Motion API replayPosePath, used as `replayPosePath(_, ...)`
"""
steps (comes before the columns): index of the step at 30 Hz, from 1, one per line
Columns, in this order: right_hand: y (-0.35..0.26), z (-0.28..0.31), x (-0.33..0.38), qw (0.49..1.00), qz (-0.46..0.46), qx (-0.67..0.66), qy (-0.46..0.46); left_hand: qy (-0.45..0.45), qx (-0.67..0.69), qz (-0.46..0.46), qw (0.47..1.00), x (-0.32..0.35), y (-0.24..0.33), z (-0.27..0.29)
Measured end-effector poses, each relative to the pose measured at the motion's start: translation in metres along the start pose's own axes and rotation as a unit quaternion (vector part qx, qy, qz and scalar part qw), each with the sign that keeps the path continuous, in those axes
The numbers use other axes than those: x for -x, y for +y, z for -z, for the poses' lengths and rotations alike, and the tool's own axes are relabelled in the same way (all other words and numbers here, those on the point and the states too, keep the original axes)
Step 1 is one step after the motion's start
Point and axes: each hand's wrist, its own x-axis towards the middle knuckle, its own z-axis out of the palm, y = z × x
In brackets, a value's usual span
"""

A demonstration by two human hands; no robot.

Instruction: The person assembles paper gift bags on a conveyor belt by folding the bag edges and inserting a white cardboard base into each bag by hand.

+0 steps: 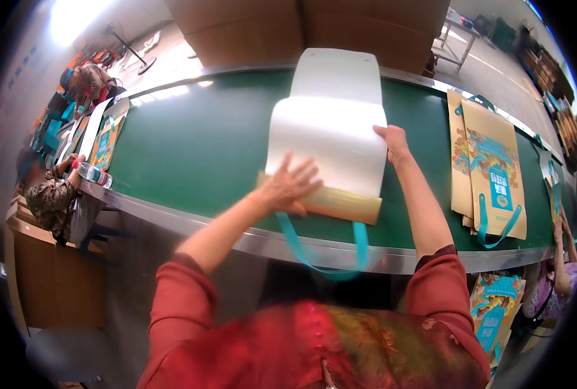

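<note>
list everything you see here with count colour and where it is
white sheet: 1, white, on the belt centre, over the bag
tan bag: 1, tan with teal handles, under the sheet at the near edge
conveyor belt: 1, green, across the middle
printed bags: a few, tan and blue, belt right
cardboard boxes: 2, brown, beyond the belt
co-workers: 2, far left and far right
left hand: flat on sheet and bag
right hand: on the sheet's right edge

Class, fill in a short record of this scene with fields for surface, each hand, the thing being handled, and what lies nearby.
surface: green belt with a metal rim
left hand: fingers spread, flat on the white sheet
right hand: at the sheet's right edge
item: sheet lies over a tan bag; teal handle hangs over the rim
nearby: printed bags to the right
</note>
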Motion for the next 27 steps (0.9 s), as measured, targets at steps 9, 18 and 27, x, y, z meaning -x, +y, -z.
replayPosePath(9, -0.019, -0.096, 0.128, 0.917, -0.037, -0.382, 0.105, 0.502, 0.679, 0.465, 0.267, 0.044, -0.023, -0.007)
replayPosePath(18, -0.004, -0.099, 0.185, 0.892, -0.126, -0.433, 0.024, 0.270, 0.756, 0.450, 0.391, 0.105, -0.008, 0.056)
replayPosePath(27, 0.004, 0.009, 0.131, 0.885, -0.088, -0.433, 0.146, 0.138, 0.575, 0.535, 0.603, 0.152, -0.123, 0.131)
